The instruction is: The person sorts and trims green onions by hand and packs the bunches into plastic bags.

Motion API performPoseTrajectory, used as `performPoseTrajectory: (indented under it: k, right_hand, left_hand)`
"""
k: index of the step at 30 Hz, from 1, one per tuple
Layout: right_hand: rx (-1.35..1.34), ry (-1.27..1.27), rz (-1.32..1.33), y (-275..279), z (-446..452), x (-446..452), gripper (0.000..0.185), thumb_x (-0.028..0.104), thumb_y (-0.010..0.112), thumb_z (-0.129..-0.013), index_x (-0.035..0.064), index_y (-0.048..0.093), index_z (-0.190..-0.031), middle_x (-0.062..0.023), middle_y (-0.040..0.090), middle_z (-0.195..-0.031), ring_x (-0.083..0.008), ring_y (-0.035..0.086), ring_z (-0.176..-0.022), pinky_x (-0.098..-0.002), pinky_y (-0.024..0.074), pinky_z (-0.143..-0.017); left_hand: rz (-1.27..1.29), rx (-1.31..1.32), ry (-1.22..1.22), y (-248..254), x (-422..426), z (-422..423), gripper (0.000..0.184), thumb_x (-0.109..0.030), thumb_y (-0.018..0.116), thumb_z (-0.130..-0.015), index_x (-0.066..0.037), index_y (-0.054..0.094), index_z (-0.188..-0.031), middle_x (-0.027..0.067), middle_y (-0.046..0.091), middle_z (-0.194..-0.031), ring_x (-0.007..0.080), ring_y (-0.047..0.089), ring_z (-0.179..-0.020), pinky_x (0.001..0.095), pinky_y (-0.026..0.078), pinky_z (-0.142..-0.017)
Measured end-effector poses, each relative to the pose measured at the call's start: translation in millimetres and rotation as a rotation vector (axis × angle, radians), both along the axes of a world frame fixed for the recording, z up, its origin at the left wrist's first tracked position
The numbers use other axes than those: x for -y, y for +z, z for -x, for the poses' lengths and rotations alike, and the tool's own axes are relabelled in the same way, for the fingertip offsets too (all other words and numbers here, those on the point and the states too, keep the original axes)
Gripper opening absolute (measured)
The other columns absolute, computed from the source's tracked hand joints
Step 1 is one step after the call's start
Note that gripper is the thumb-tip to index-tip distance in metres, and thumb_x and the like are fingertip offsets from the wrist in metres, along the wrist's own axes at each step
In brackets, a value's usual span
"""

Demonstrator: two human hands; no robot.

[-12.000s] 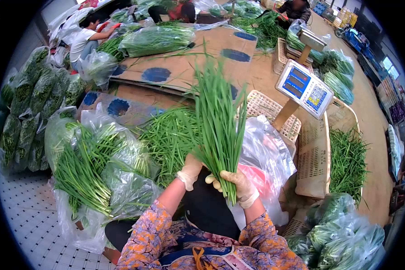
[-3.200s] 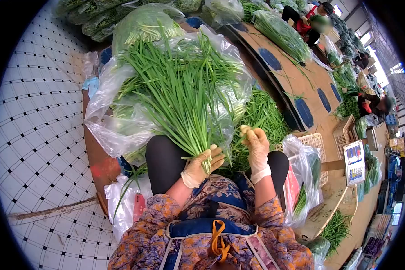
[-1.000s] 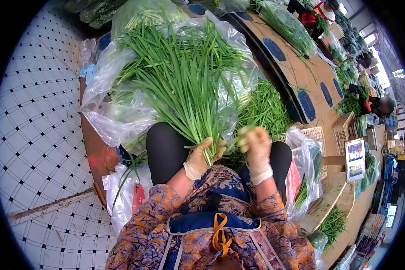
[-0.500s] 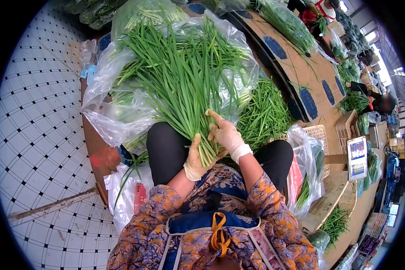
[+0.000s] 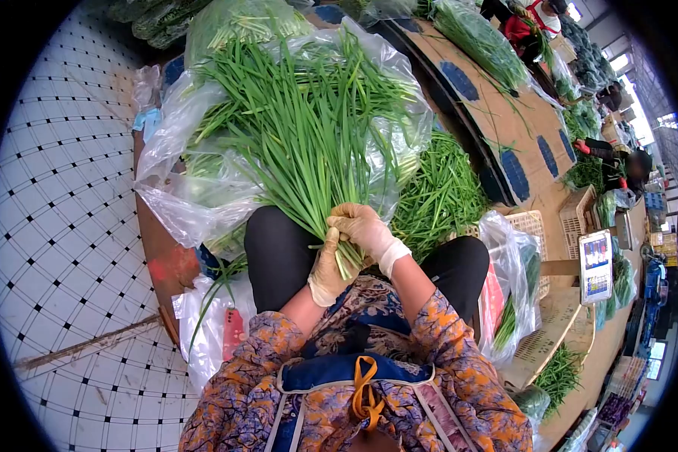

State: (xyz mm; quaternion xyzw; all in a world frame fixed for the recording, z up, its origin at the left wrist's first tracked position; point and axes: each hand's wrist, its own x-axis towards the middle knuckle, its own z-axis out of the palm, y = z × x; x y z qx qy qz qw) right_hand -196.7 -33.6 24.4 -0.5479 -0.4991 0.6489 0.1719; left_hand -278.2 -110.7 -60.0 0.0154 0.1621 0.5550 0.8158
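A bunch of garlic chives (image 5: 301, 143) stretches away from me, its pale cut ends close to my lap and its long green leaves fanned over an opened clear plastic bag (image 5: 181, 200). My left hand (image 5: 328, 271), in a pale thin glove, is wrapped round the stem ends. From the right, my gloved right hand (image 5: 363, 230) closes over the same stems, fingers bent against the bunch just above my left hand. More chives lie in the plastic under the bunch. A loose heap of greens (image 5: 444, 192) sits beside my right knee.
A digital scale display (image 5: 597, 265) stands to the right, near plastic crates (image 5: 580, 215). Bagged greens (image 5: 478, 41) lie on the brown boards. A red phone (image 5: 233, 331) rests on a white bag at left. Other people work at the far right.
My right hand has moved left and its extended index finger has curled in onto the stems. My left hand stays round the bunch. A person at the far right has shifted an arm.
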Motion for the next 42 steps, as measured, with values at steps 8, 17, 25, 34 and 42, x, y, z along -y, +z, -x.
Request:
performPoseTrajectory:
  k: [8,17,25,34,42]
  right_hand:
    - [-0.285,-0.054,0.017,-2.3,-9.2,11.5,0.018,0.01,0.06,-0.083,0.0016,0.057,-0.098,-0.0007,0.055,-0.082,-0.0067,0.05,-0.07,-0.0197,0.0434,-0.063]
    - [-0.162,-0.083,-0.217,-10.0,-5.1,15.3,0.017,0.007,0.056,-0.084,0.0012,0.057,-0.099,-0.0003,0.055,-0.081,-0.0064,0.05,-0.072,-0.0204,0.0444,-0.064]
    - [-0.09,-0.071,-0.507,5.4,-39.5,50.6,0.019,0.007,0.06,-0.08,0.0018,0.059,-0.098,-0.0048,0.056,-0.082,-0.0118,0.052,-0.073,-0.0244,0.0443,-0.067]
    - [-0.383,-0.677,-0.414,12.3,-135.1,18.9,0.023,0.015,0.056,-0.085,0.0022,0.051,-0.104,-0.006,0.06,-0.092,-0.0102,0.053,-0.073,-0.0219,0.0464,-0.064]
    - [0.043,0.018,-0.47,12.2,-13.3,39.4,0.103,0.019,0.071,-0.075,-0.0078,-0.007,-0.136,-0.0235,0.041,-0.127,-0.0245,0.041,-0.118,-0.0319,0.0289,-0.102]
  left_hand:
    - [-0.092,-0.029,0.009,20.7,0.6,2.3,0.065,-0.062,0.042,-0.083,-0.015,0.038,-0.126,0.0043,0.048,-0.117,0.0195,0.047,-0.11,0.0349,0.038,-0.096]
    - [-0.119,0.097,-0.024,30.0,-0.7,1.7,0.064,-0.06,0.033,-0.086,-0.014,0.033,-0.131,0.0058,0.042,-0.128,0.0198,0.043,-0.117,0.0357,0.036,-0.098]
    - [-0.134,-0.102,-0.053,14.2,-1.2,3.8,0.046,-0.041,0.041,-0.092,-0.006,0.046,-0.121,0.0066,0.056,-0.109,0.0197,0.054,-0.102,0.0347,0.044,-0.088]
    - [0.132,-0.392,-0.056,34.4,-3.3,1.8,0.024,-0.018,0.056,-0.087,0.001,0.055,-0.102,0.0078,0.061,-0.08,0.0239,0.063,-0.081,0.0295,0.053,-0.067]
    - [-0.152,-0.894,0.328,-15.8,-4.1,-30.2,0.029,-0.001,0.046,-0.085,0.001,0.048,-0.114,0.0152,0.053,-0.114,0.0201,0.056,-0.098,0.0311,0.045,-0.082]
